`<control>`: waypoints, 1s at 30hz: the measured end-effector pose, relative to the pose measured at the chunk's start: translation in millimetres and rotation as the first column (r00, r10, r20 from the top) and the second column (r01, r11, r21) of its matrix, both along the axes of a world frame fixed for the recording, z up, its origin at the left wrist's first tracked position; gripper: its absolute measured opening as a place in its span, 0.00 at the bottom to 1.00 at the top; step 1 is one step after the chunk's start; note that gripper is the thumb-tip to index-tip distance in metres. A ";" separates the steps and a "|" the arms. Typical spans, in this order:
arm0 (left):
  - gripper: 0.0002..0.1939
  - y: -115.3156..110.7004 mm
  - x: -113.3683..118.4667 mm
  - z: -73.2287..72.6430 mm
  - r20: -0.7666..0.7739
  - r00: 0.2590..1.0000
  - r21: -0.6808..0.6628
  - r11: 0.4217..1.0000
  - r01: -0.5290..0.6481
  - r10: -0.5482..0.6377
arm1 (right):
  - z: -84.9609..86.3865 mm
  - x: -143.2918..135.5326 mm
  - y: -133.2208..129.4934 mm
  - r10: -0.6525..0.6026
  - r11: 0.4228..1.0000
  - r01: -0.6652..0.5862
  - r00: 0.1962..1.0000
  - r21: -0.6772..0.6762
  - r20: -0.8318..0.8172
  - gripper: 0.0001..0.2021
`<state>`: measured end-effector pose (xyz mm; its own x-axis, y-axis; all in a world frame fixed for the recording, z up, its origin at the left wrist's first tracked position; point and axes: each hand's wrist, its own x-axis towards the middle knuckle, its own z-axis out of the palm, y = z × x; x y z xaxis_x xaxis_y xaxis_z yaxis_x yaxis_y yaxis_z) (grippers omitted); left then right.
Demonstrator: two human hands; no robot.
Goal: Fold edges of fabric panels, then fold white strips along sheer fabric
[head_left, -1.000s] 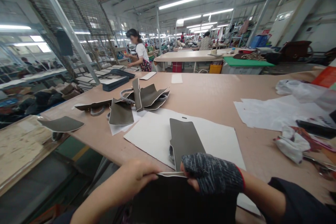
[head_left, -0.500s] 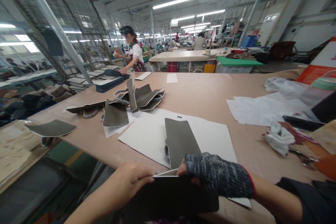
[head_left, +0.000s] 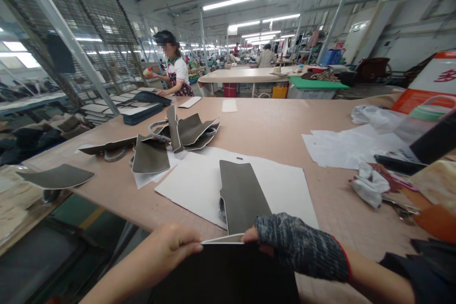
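Note:
A dark panel (head_left: 228,270) with a pale edge hangs at the bottom centre, in front of the table's near edge. My bare left hand (head_left: 178,242) pinches its top edge on the left. On the right, my right hand (head_left: 278,240), in a dark knitted fingerless glove with a red cuff, grips the same edge. A grey-green panel (head_left: 242,190) lies just beyond my hands on a large white sheet (head_left: 192,190). Several similar panels with looped handles, one of them a folded piece (head_left: 194,128), sit farther back to the left.
The brown table (head_left: 263,123) bears white paper (head_left: 349,145), a crumpled cloth (head_left: 370,185) and scissors (head_left: 402,209) at right. A stack of dark pieces (head_left: 142,111) stands back left, beside a person (head_left: 178,73). Another grey-green panel (head_left: 59,175) lies at far left.
The view has shifted slightly, and the table items appear a little farther left. The dark panel and both hands sit slightly lower. The person at the back has drawn one hand back over the stack.

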<state>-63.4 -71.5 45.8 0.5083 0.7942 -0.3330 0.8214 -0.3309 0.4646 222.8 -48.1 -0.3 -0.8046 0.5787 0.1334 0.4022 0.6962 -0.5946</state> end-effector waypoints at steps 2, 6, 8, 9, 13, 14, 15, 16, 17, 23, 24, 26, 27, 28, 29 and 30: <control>0.15 -0.8 5.9 -2.7 -0.096 0.995 0.033 0.999 0.011 -0.008 | -8.8 -0.5 4.1 -0.010 0.998 0.008 1.000 -0.063 -0.026 0.16; 0.12 -5.0 24.2 -12.5 -0.131 0.991 0.049 0.999 0.020 -0.014 | -8.7 -10.1 9.3 0.028 0.996 -0.028 1.000 -0.090 0.002 0.15; 0.12 -6.3 32.5 -18.3 -0.055 0.998 0.049 0.998 0.032 -0.030 | -1.8 -16.0 10.9 0.048 0.995 -0.045 0.998 -0.084 0.039 0.15; 0.12 -6.3 35.6 -21.1 -0.019 0.999 0.056 0.998 0.036 -0.035 | 2.1 -18.4 11.9 0.055 0.995 -0.050 0.997 -0.087 0.057 0.15; 0.12 -3.0 40.5 -29.0 0.038 0.999 0.066 0.997 0.031 -0.034 | 12.7 -22.8 17.0 0.090 0.984 -0.073 0.990 -0.162 0.106 0.16; 0.12 -1.9 40.5 -30.0 0.041 0.999 0.059 0.998 0.024 -0.026 | 13.3 -22.7 18.2 0.099 0.983 -0.078 0.988 -0.169 0.122 0.16; 0.12 -1.0 40.3 -30.6 0.045 0.999 0.050 0.999 0.016 -0.018 | 13.3 -22.5 19.2 0.107 0.982 -0.083 0.984 -0.168 0.139 0.17; 0.13 -0.3 40.1 -30.9 0.049 0.999 0.041 0.999 0.009 -0.011 | 12.9 -22.1 19.8 0.117 0.983 -0.092 0.982 -0.158 0.151 0.17; 0.13 0.1 39.9 -31.0 0.047 0.999 0.031 1.000 0.004 -0.005 | 12.4 -21.7 20.0 0.127 0.984 -0.106 0.980 -0.143 0.150 0.18; 0.13 0.2 38.5 -26.3 0.068 0.998 0.037 0.999 0.015 -0.018 | 18.4 -23.1 14.6 0.111 0.972 -0.093 0.991 -0.216 0.071 0.17; 0.13 0.4 38.2 -23.9 0.075 0.997 0.038 0.999 0.011 -0.014 | 20.6 -23.7 12.9 0.096 0.970 -0.076 0.993 -0.232 0.075 0.17; 0.13 1.2 37.5 -17.5 0.076 0.997 0.027 1.000 0.006 -0.008 | 24.2 -24.1 9.6 0.074 0.963 -0.053 0.995 -0.264 0.071 0.18; 0.13 1.6 36.9 -13.8 0.073 0.997 0.023 1.000 0.010 -0.012 | 25.1 -23.6 8.4 0.065 0.958 -0.047 0.996 -0.283 0.056 0.19; 0.14 1.8 36.1 -10.3 0.069 0.997 0.021 1.000 0.018 -0.019 | 25.4 -22.5 7.8 0.057 0.952 -0.045 0.998 -0.303 0.032 0.19; 0.14 1.9 34.9 -7.4 0.057 0.998 0.027 0.999 0.026 -0.028 | 25.0 -20.5 8.0 0.047 0.942 -0.047 0.999 -0.333 -0.010 0.20; 0.14 1.8 33.3 -5.5 0.038 0.998 0.032 0.999 0.039 -0.040 | 24.0 -17.5 9.3 0.028 0.925 -0.055 0.996 -0.376 -0.079 0.22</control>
<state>-30.1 -69.7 40.3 0.5514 0.7831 -0.2875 0.7889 -0.3775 0.4849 205.3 -38.8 23.7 -0.8255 0.5636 -0.0307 0.3249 0.4299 -0.8424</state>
